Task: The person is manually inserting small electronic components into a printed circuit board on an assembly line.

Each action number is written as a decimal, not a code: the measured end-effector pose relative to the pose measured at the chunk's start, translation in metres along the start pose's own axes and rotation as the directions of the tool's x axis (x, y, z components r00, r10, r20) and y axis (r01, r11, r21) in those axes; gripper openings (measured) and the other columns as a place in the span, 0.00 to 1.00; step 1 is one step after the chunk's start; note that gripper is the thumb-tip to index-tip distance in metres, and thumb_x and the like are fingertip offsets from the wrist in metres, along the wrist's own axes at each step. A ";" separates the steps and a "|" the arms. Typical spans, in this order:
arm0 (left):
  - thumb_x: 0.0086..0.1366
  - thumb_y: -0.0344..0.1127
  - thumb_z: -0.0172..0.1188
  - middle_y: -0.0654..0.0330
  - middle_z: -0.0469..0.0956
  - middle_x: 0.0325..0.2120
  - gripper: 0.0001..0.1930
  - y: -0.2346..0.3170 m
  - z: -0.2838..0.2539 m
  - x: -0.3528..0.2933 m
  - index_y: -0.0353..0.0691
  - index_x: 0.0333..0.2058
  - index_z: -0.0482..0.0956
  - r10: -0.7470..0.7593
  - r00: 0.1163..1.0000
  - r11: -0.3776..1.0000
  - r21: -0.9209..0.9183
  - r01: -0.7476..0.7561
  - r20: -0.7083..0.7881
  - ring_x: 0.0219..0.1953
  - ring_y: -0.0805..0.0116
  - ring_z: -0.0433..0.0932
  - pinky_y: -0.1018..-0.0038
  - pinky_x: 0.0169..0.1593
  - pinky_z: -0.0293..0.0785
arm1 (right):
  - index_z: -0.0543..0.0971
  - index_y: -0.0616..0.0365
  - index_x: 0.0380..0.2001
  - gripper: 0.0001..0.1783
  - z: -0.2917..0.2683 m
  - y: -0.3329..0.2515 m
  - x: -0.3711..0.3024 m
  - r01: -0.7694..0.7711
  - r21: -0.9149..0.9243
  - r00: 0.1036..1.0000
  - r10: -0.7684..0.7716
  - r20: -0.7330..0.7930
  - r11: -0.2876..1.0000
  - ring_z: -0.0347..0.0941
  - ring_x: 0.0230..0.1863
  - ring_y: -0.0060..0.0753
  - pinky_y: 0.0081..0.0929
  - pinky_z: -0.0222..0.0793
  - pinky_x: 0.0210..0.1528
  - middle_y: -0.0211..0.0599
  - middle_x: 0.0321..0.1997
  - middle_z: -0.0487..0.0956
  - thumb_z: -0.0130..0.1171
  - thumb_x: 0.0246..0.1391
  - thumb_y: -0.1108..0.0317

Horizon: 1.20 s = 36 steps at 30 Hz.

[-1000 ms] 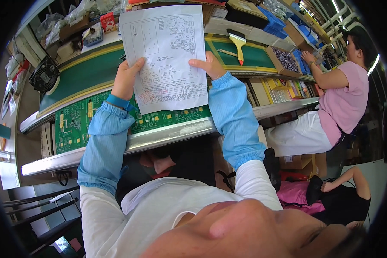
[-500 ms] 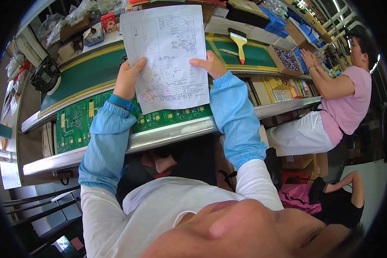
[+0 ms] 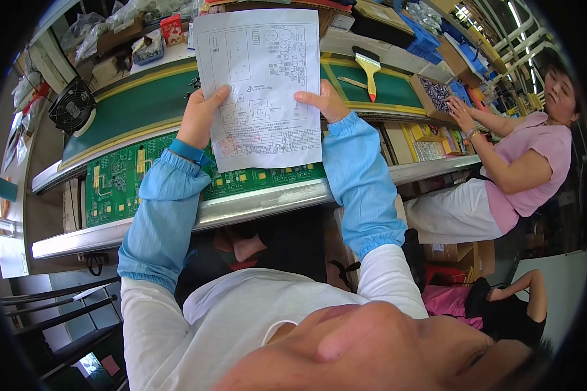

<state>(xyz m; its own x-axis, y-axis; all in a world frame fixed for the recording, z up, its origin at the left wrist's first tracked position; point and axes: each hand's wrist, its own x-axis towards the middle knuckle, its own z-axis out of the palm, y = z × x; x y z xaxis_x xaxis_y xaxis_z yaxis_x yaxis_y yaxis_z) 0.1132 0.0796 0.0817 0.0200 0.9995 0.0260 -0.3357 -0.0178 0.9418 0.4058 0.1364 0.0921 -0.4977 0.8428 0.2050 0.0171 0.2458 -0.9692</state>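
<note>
A white paper sheet (image 3: 261, 72) printed with a circuit layout, a table and a red stamp is held up in front of me. My left hand (image 3: 202, 116) grips its left edge, thumb on the front and fingers behind. On the opposite edge my right hand (image 3: 326, 101) pinches it the same way, the other fingers hidden by the paper. Both forearms wear light blue sleeve covers, and a blue band rings the left wrist. Below and behind the sheet, green circuit boards (image 3: 114, 179) lie along the metal rail (image 3: 261, 202), partly covered by my arms and the paper.
A green belt (image 3: 137, 104) runs behind the boards. On it, to the right, lies a yellow-handled brush (image 3: 370, 75). A black fan (image 3: 73, 107) stands at the left. Beside a box of small parts (image 3: 430, 94), a co-worker in pink (image 3: 531, 153) sits at the right.
The sheet and both hands have shifted slightly right in the picture, as has the background. The co-worker's head has turned toward me and their hands have lowered toward the parts box.
</note>
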 end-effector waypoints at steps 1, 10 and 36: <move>0.70 0.38 0.60 0.56 0.83 0.43 0.18 0.001 0.000 -0.001 0.31 0.51 0.77 -0.002 1.000 1.000 0.009 0.002 0.003 0.42 0.68 0.80 0.71 0.48 0.75 | 0.79 0.67 0.52 0.28 0.002 -0.002 -0.001 0.002 0.010 1.000 -0.002 -0.005 1.000 0.79 0.47 0.32 0.29 0.73 0.52 0.44 0.49 0.83 0.70 0.51 0.60; 0.69 0.38 0.62 0.55 0.83 0.43 0.18 -0.001 -0.001 -0.001 0.31 0.51 0.78 -0.012 1.000 0.999 0.041 0.011 0.011 0.42 0.67 0.80 0.70 0.48 0.76 | 0.78 0.67 0.53 0.30 0.002 -0.004 -0.001 -0.013 0.004 1.000 0.013 0.000 1.000 0.79 0.48 0.34 0.31 0.73 0.53 0.45 0.50 0.82 0.70 0.51 0.60; 0.69 0.37 0.62 0.57 0.83 0.41 0.17 0.006 0.003 -0.005 0.31 0.50 0.79 0.017 1.000 0.999 0.028 -0.017 0.006 0.39 0.68 0.81 0.71 0.45 0.77 | 0.77 0.65 0.54 0.29 0.003 -0.004 -0.002 -0.001 0.034 1.000 0.000 0.027 0.999 0.77 0.50 0.31 0.30 0.72 0.55 0.42 0.51 0.82 0.70 0.51 0.61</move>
<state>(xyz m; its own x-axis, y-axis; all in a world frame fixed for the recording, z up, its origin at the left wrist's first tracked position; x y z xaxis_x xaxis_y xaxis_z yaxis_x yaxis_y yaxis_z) 0.1143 0.0747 0.0880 0.0198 0.9989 0.0435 -0.3099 -0.0352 0.9501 0.4045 0.1322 0.0949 -0.5210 0.8296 0.2007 -0.0118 0.2282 -0.9736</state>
